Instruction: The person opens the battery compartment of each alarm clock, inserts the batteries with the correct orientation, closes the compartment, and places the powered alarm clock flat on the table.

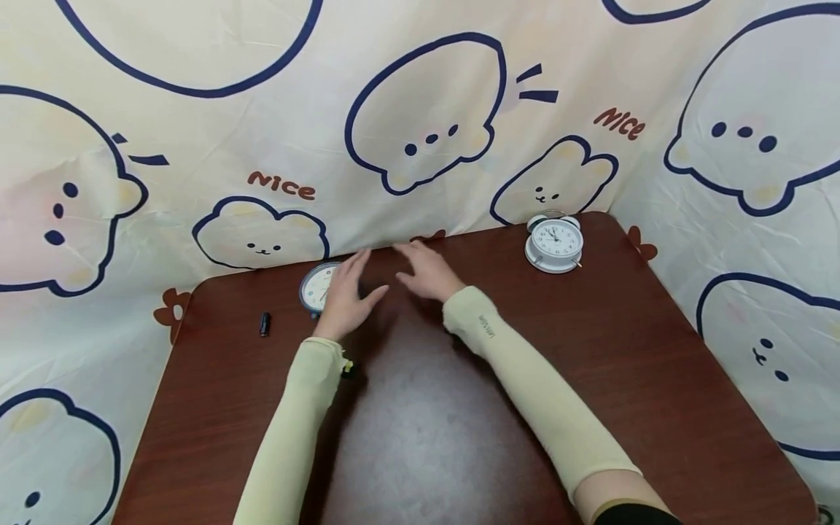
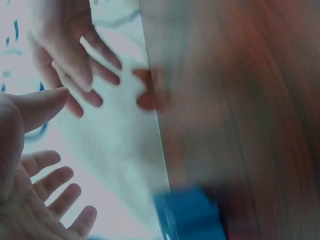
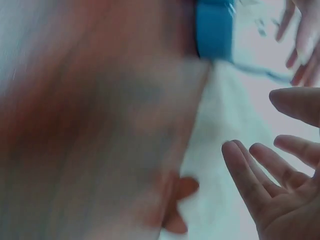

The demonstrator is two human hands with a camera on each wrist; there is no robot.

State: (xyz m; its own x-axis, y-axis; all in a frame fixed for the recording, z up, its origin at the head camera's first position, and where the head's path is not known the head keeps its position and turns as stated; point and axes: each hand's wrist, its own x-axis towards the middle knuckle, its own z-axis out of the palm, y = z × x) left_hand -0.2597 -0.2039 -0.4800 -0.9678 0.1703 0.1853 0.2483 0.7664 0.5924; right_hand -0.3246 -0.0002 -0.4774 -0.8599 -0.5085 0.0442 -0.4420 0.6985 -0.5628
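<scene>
My left hand (image 1: pixel 348 300) is raised over the table's far left part, fingers spread, overlapping a blue-rimmed round clock (image 1: pixel 313 286) in the head view. That clock's right side is hidden behind the hand. In the left wrist view, the clock's blue side (image 2: pixel 190 215) shows beyond my fingers. My right hand (image 1: pixel 428 273) hovers across from the left one, fingers extended, with a gap between the two. Neither hand holds anything. Both palms show in the wrist views, the right hand (image 3: pixel 285 185) with its thumb apart from the fingers.
A white twin-bell alarm clock (image 1: pixel 554 244) stands at the table's far right corner. Left of the blue clock lies a small black battery-like cylinder (image 1: pixel 265 324). The dark brown table (image 1: pixel 407 437) meets a cartoon-printed cloth (image 1: pixel 262 131) along its back and sides.
</scene>
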